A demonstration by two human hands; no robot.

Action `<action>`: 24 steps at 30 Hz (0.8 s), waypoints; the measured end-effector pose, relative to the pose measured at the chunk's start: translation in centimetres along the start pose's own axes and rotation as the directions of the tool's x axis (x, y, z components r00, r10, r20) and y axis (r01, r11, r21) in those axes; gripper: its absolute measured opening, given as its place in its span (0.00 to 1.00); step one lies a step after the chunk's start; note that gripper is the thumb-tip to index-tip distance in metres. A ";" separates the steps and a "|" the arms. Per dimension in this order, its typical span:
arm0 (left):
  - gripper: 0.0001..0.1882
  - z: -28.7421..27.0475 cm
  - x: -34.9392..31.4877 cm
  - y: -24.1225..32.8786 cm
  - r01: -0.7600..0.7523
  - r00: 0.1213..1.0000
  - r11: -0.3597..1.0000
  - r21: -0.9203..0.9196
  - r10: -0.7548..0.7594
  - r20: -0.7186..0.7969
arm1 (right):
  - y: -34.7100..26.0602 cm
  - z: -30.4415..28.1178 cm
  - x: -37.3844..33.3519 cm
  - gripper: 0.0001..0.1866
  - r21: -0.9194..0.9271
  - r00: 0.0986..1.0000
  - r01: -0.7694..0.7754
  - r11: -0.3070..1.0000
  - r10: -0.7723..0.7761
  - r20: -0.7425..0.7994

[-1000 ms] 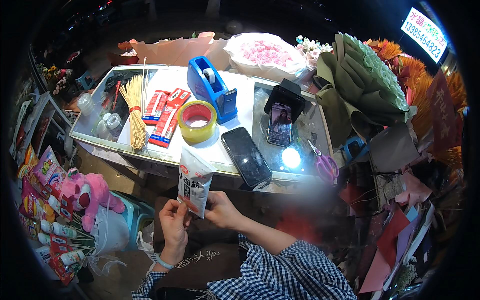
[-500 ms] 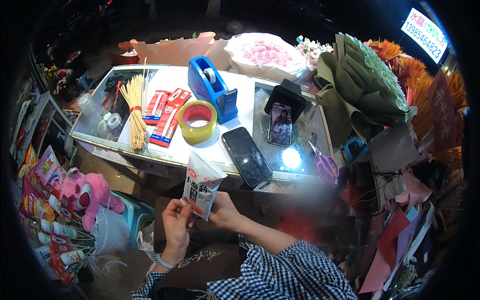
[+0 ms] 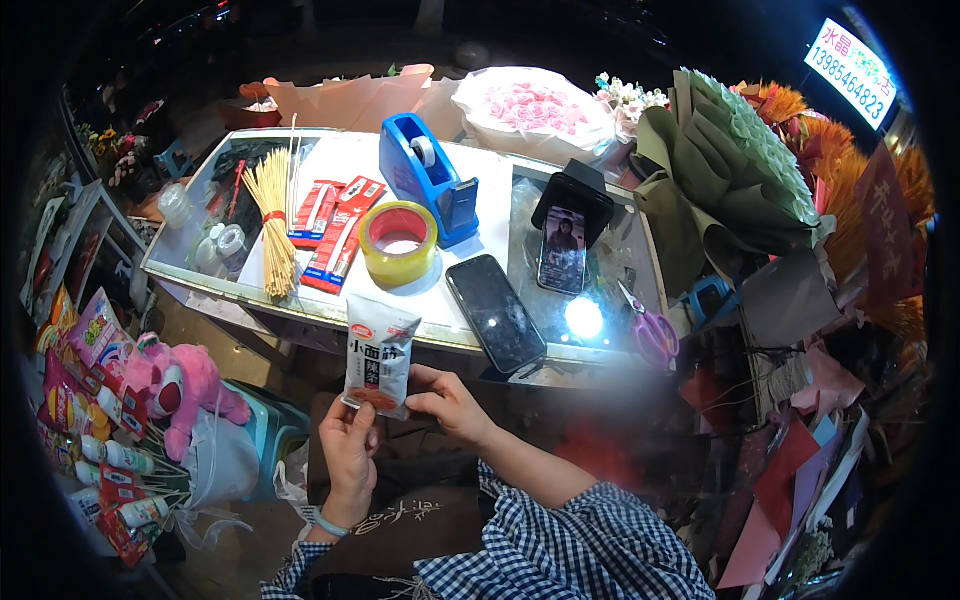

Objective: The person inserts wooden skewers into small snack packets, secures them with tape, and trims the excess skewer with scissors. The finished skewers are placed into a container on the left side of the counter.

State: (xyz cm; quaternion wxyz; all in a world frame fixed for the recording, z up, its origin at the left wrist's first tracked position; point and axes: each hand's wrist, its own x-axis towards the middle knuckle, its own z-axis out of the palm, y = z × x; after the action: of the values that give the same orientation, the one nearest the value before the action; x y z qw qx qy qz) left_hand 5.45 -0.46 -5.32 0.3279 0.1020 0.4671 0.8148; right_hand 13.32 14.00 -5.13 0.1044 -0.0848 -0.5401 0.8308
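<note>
Above my lap, both hands hold a white snack packet [image 3: 380, 350] with red and black print, roughly upright with its printed face toward me. My left hand [image 3: 347, 452] pinches the bottom edge, thumb in front. My right hand [image 3: 450, 408] grips the lower right edge between thumb and fingers; some of those fingers are hidden. Just beyond the packet on the table [image 3: 400, 312] lie a roll of clear yellow tape [image 3: 397, 268], two red snack packets [image 3: 343, 240], a rubber-banded bundle of wooden skewers [image 3: 270, 225] and a black phone [image 3: 494, 312].
A blue tape dispenser [image 3: 420, 180] stands behind the tape. To the right are a propped lit phone [image 3: 563, 250] and purple-handled scissors [image 3: 655, 335]. Wrapped bouquets [image 3: 530, 110] line the back. At left, a pink plush toy [image 3: 185, 385] sits beside a snack bouquet [image 3: 125, 470].
The packet has swung from a rightward tilt to nearly upright and shifted a little left. My right hand has come from partly behind it to its right edge.
</note>
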 end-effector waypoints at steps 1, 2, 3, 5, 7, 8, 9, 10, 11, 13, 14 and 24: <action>0.12 0.0 0.0 -0.1 0.012 1.000 1.000 0.021 -0.012 -0.008 | -0.1 0.1 -0.1 0.18 0.015 0.998 0.039 0.999 -0.039 0.041; 0.12 0.1 0.1 -0.2 0.018 1.000 0.999 0.034 -0.017 -0.016 | -0.1 0.3 -0.2 0.19 0.019 0.997 0.053 0.998 -0.054 0.056; 0.12 0.1 0.1 -0.3 0.024 0.999 0.999 0.042 -0.024 -0.022 | -0.1 0.6 -0.3 0.20 0.026 0.994 0.072 0.997 -0.074 0.079; 0.12 0.0 0.1 -0.6 0.055 0.998 0.994 0.090 -0.055 -0.008 | -0.1 1.1 -0.2 0.19 -0.010 0.999 0.036 0.999 -0.036 0.024; 0.12 -0.2 0.0 -0.8 0.070 0.997 0.991 0.113 -0.071 0.001 | 0.0 1.4 -0.1 0.17 -0.055 1.000 0.007 0.998 -0.008 -0.020; 0.12 -0.2 -0.1 -0.9 0.069 0.998 0.991 0.114 -0.069 0.001 | 0.1 1.6 -0.1 0.14 -0.048 0.998 0.028 0.998 -0.030 -0.050; 0.12 -0.3 -0.1 -1.0 0.068 0.998 0.992 0.108 -0.069 0.004 | 0.2 1.6 -0.1 0.14 -0.061 0.998 0.026 0.998 -0.029 -0.062; 0.12 -0.3 -0.2 -1.0 0.057 0.998 0.992 0.114 -0.058 0.007 | 0.2 1.6 0.0 0.14 -0.064 0.997 0.029 0.998 -0.033 -0.068; 0.12 -0.4 -0.2 -1.1 0.048 0.999 0.992 0.114 -0.050 0.012 | 0.3 1.6 0.0 0.14 -0.066 0.996 0.032 0.997 -0.037 -0.075; 0.12 -0.4 -0.2 -1.2 0.036 0.999 0.992 0.122 -0.038 0.017 | 0.3 1.6 0.0 0.13 -0.055 0.994 0.017 0.998 -0.023 -0.109; 0.12 -0.3 -0.2 -1.2 0.032 0.999 0.991 0.130 -0.035 0.016 | 0.4 1.6 0.0 0.13 -0.050 0.992 0.010 0.999 -0.016 -0.126; 0.11 -0.3 -0.5 -1.4 -0.026 0.999 0.993 0.112 0.023 0.028 | 0.3 2.0 -0.1 0.13 0.069 0.989 -0.004 0.998 0.014 -0.146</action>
State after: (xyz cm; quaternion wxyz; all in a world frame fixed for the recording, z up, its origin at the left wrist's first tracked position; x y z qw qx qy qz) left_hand 6.29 -0.47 -6.52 0.3180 0.1366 0.5065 0.7897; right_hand 12.85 12.11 -4.60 0.1428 -0.1441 -0.5018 0.8409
